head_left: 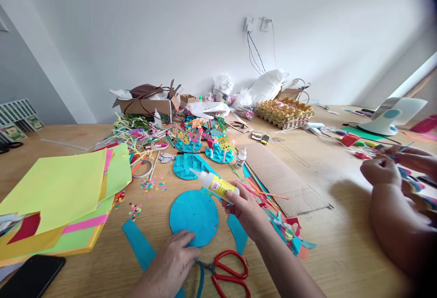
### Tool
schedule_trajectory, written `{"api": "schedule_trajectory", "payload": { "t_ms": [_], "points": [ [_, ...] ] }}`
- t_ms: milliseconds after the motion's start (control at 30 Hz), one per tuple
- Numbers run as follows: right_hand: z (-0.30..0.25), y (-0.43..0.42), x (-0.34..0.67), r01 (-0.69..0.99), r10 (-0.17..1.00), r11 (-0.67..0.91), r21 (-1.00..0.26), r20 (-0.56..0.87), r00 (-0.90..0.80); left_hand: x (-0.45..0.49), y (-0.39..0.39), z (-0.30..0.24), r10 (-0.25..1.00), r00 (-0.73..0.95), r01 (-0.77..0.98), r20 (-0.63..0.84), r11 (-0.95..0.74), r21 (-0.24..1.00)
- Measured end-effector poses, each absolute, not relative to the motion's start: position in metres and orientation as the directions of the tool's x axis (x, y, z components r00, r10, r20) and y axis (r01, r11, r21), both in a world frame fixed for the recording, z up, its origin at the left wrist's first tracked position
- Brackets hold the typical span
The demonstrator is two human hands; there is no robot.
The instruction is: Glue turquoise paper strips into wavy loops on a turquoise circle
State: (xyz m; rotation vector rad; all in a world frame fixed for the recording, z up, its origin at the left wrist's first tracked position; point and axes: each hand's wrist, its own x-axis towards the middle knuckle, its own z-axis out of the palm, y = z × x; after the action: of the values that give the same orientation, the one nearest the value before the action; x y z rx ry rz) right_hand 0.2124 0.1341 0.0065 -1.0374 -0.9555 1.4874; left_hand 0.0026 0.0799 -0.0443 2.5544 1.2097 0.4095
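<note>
My right hand (244, 209) is closed around a white glue bottle (220, 186) with a yellow label. The bottle is tilted, its pointed nozzle aimed up and left above the table. Below it lies a round blue paper disc (193, 216) with a few small specks on it. At the disc's lower left edge, my left hand (175, 261) has its fingers on the rim, with the thumb close under the edge. Red-handled scissors (228, 270) lie beside my left hand, their blades partly hidden by it. Blue paper scraps (138, 243) surround the disc.
Behind the disc stand a blue strip-covered round base (187, 166), decorated blue pieces (220, 152) and a small white bottle (241, 158). Coloured paper sheets (58, 189) and a phone (34, 275) lie left. Cardboard (287, 179) lies right, near another person's hands (382, 170).
</note>
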Motion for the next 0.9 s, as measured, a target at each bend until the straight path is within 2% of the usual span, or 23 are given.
{"api": "schedule_trajectory", "payload": {
  "t_ms": [100,300,433,567,700,900],
  "points": [
    [-0.006,0.129,0.203,-0.431,0.986,-0.168,-0.886,-0.159,-0.058,0.003,0.079,-0.043,0.787,0.600,0.709,0.140,-0.605,0.363],
    [-0.016,0.135,0.190,-0.581,0.979,-0.186,-0.792,-0.201,-0.040,0.006,0.075,-0.035,0.815,0.571,0.734,0.093,-0.559,0.386],
    [-0.020,0.141,0.182,-0.641,0.964,-0.231,-0.732,-0.260,-0.051,0.005,0.077,-0.034,0.805,0.582,0.728,0.115,-0.579,0.367],
    [-0.020,0.146,0.175,-0.581,0.969,-0.226,-0.782,-0.240,-0.054,0.004,0.078,-0.040,0.789,0.585,0.717,0.188,-0.611,0.334],
    [-0.015,0.152,0.166,-0.435,0.985,-0.172,-0.884,-0.161,-0.063,0.004,0.079,-0.044,0.781,0.572,0.705,0.253,-0.625,0.336],
    [-0.018,0.157,0.152,-0.240,1.000,-0.023,-0.971,-0.026,0.009,0.005,0.082,-0.039,0.786,0.570,0.705,0.241,-0.618,0.348]
  ]
}}
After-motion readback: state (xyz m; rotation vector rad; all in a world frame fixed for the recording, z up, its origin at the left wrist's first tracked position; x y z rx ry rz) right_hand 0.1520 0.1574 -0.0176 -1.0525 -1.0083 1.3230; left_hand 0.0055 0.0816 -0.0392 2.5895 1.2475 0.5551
